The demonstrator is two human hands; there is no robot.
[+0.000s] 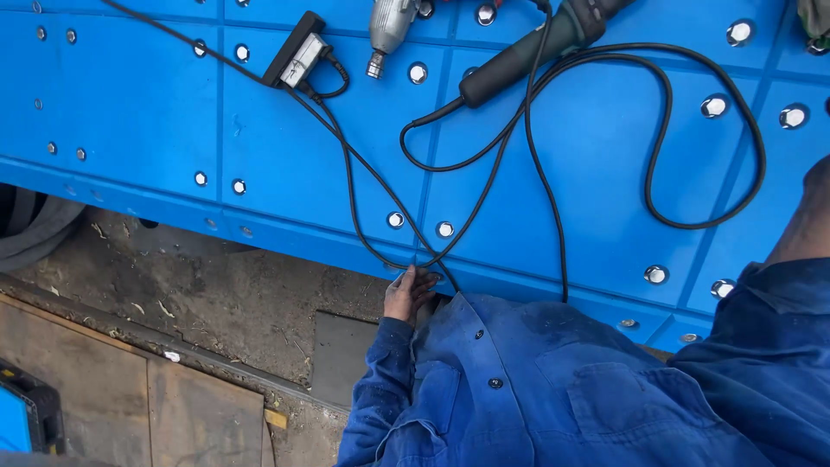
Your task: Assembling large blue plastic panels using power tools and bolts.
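1. Centrally, at the near edge of the blue panel, one hand rests where several black cables cross and drop over the edge; its fingers lie loosely bent against the cables, and whether they clamp a cable cannot be told.
2. From the picture it cannot be told whether this hand is the person's left or right. Its arm runs down into a blue work sleeve. No second hand shows.
3. A blue work jacket with dark buttons fills the near right of the view.
4. On the far part of the panel lie three tools: a small black box with a metal plug end at left, a grey metal driver beside it, and a dark green-handled power tool to the right.
5. One cable loops widely across the right of the panel and back toward the hand.
6. Round metal bolt heads stud the panel in pairs.
7. Near left, below the panel, lies dirty concrete floor with flat metal plates.
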